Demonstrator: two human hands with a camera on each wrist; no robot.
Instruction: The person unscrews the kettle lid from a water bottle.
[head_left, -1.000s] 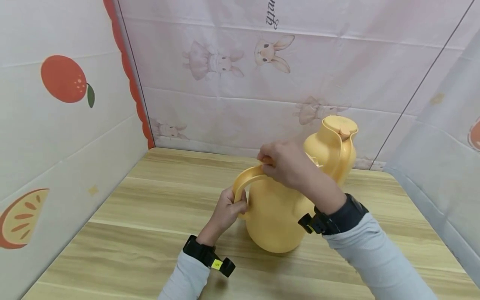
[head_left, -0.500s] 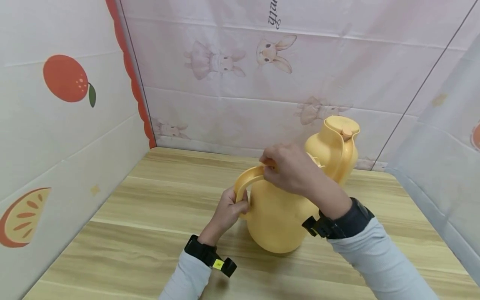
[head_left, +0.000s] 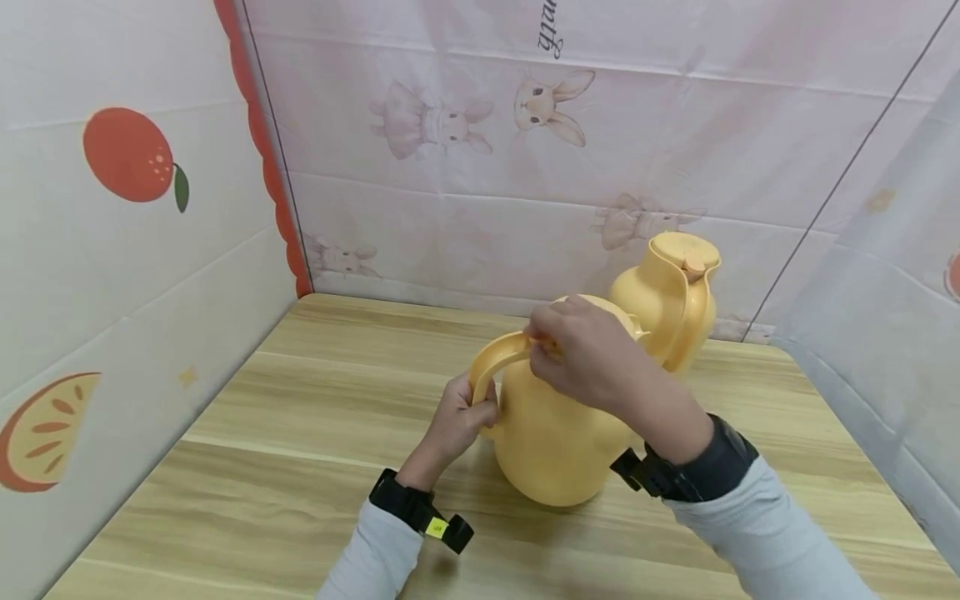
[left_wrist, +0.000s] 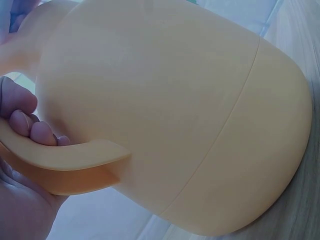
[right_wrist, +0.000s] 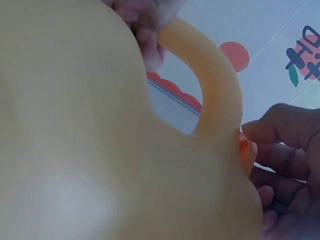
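A yellow thermos jug (head_left: 555, 450) stands upright on the table. My left hand (head_left: 459, 417) grips its handle (head_left: 491, 362) from the left, and the left wrist view shows several fingers (left_wrist: 42, 132) curled round the handle (left_wrist: 75, 155). My right hand (head_left: 588, 354) is at the jug's top, where the handle meets the neck. In the right wrist view, its fingers pinch a small orange lever (right_wrist: 246, 154) there. From the head view the right hand covers most of the lever and part of the lid (head_left: 596, 304).
A second yellow thermos jug (head_left: 660, 300) stands just behind, to the right, with an orange lever (head_left: 693, 268) at its top. Printed cloth walls (head_left: 480, 208) enclose the wooden table (head_left: 300, 467) at the back and both sides.
My right hand has shifted slightly right and down, so more of the front jug's lid shows. The left hand keeps its grip, and both jugs stay in place.
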